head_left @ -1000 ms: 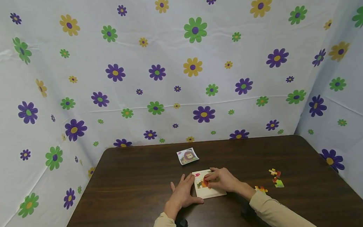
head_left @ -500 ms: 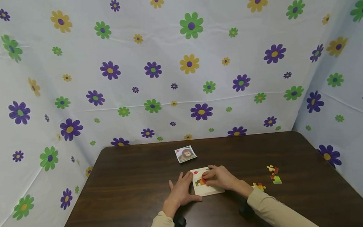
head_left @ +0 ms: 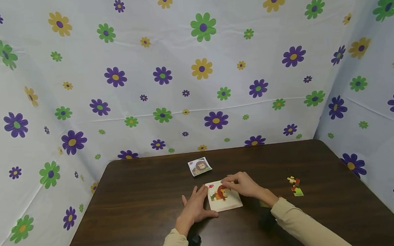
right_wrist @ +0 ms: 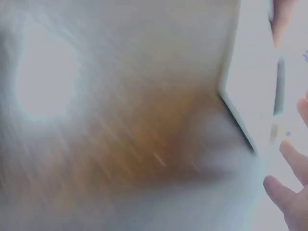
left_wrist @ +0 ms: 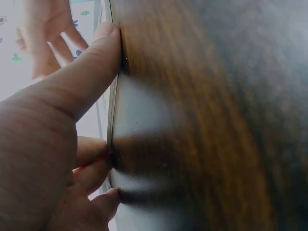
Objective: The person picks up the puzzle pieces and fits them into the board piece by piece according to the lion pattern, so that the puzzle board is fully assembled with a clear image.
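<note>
A cream puzzle board (head_left: 227,204) lies on the table, with joined pieces on it forming part of a lion picture (head_left: 220,193). My left hand (head_left: 193,209) spans the board's left side, thumb by the near corner and fingers by the far one. The left wrist view has that thumb against the thin board edge (left_wrist: 113,103). Over the far right part of the board is my right hand (head_left: 243,184), its fingertips near the lion's mane and covering that corner. In the right wrist view its fingers (right_wrist: 291,156) stand apart, with no piece visible between them.
Behind the board lies a small lion picture card (head_left: 200,167). Several loose puzzle pieces (head_left: 295,186) lie to the right on the dark wooden table (head_left: 140,195). Another piece (head_left: 264,203) is partly hidden by my right forearm. A flowered cloth (head_left: 170,132) hangs behind.
My right hand has shifted away from me, from the board's middle toward its far right corner, uncovering the lion's red mane and face. My left hand has kept its place at the board.
</note>
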Available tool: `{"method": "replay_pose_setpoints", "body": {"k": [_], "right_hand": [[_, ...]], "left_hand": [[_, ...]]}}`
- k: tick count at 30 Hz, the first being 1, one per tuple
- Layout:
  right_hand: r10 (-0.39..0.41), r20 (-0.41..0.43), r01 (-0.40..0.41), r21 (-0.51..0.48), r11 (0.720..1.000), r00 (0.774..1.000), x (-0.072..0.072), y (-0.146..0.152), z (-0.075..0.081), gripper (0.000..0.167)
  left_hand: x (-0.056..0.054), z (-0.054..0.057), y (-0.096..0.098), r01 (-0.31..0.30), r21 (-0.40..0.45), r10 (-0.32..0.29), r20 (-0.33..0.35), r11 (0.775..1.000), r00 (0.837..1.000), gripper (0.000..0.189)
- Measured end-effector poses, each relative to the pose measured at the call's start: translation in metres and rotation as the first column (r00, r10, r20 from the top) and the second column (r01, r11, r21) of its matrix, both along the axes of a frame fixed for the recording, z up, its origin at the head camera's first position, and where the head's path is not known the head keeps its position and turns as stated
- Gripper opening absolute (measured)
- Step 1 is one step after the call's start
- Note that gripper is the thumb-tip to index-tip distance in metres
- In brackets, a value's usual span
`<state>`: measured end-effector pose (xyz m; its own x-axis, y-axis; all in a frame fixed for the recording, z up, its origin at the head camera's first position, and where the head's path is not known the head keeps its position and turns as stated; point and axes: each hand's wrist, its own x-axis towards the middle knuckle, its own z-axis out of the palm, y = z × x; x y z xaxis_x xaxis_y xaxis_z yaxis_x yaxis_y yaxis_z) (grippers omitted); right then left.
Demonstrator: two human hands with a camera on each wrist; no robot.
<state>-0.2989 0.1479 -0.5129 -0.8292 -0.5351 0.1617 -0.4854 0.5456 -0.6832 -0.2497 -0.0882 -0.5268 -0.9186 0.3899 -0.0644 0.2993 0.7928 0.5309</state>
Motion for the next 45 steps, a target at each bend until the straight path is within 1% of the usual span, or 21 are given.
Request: {"method": "replay_pose_setpoints", "body": {"k": [3,6,12,16,20,23,26,30,36,38,41,43,45], "right_hand": [[-0.064,0.018,0.065,-0.032,0.997,0.998,-0.003,0.010,0.010,0.033],[-0.106,0.017,0.107,-0.058,0.993,0.994,-0.006,0.018,0.014,0.035],[-0.177,0.033,0.180,-0.079,0.981,0.984,-0.007,0.038,0.017,0.037],[-0.218,0.034,0.220,-0.084,0.972,0.975,-0.006,0.056,0.017,0.039],[-0.266,0.001,0.265,-0.050,0.963,0.964,-0.004,0.079,0.013,0.040],[-0.290,-0.041,0.289,-0.025,0.957,0.956,0.000,0.095,0.008,0.039],[-0.310,-0.051,0.310,-0.014,0.951,0.949,0.004,0.109,0.005,0.038],[-0.319,-0.050,0.320,0.030,0.947,0.947,0.009,0.126,0.005,0.039],[-0.307,-0.113,0.319,0.108,0.942,0.945,0.015,0.145,0.001,0.040],[-0.314,-0.129,0.329,0.116,0.937,0.941,0.016,0.152,-0.001,0.040],[-0.331,-0.119,0.344,0.117,0.931,0.936,0.019,0.161,-0.002,0.041],[-0.357,-0.124,0.371,0.118,0.921,0.926,0.021,0.168,-0.002,0.040],[-0.391,-0.154,0.411,0.129,0.902,0.907,0.023,0.174,-0.004,0.038]], "left_hand": [[-0.002,-0.001,-0.001,-0.004,-0.012,0.004,0.000,1.000,1.000,0.099],[-0.002,-0.001,-0.002,-0.007,-0.023,0.007,-0.005,1.000,1.000,0.098],[0.000,0.000,-0.001,0.000,-0.020,0.000,-0.007,1.000,1.000,0.098],[0.001,0.000,0.000,0.004,-0.015,-0.004,-0.011,1.000,1.000,0.098],[0.001,-0.001,-0.001,0.005,-0.013,-0.005,-0.012,1.000,1.000,0.098],[0.001,-0.001,-0.001,0.006,-0.014,-0.006,-0.013,1.000,1.000,0.098],[0.000,-0.001,-0.002,0.007,-0.013,-0.007,-0.013,1.000,1.000,0.098],[0.000,-0.001,-0.002,0.009,-0.010,-0.009,-0.015,1.000,1.000,0.097],[0.001,0.000,-0.002,0.008,-0.003,-0.009,-0.009,1.000,1.000,0.097],[0.002,0.000,-0.002,0.010,0.000,-0.010,-0.007,1.000,1.000,0.097],[0.001,-0.001,-0.002,0.012,-0.001,-0.012,-0.004,1.000,1.000,0.097],[0.001,-0.001,-0.002,0.012,-0.003,-0.012,-0.005,1.000,1.000,0.097],[0.001,-0.001,-0.002,0.014,-0.007,-0.014,-0.009,1.000,1.000,0.097]]}}
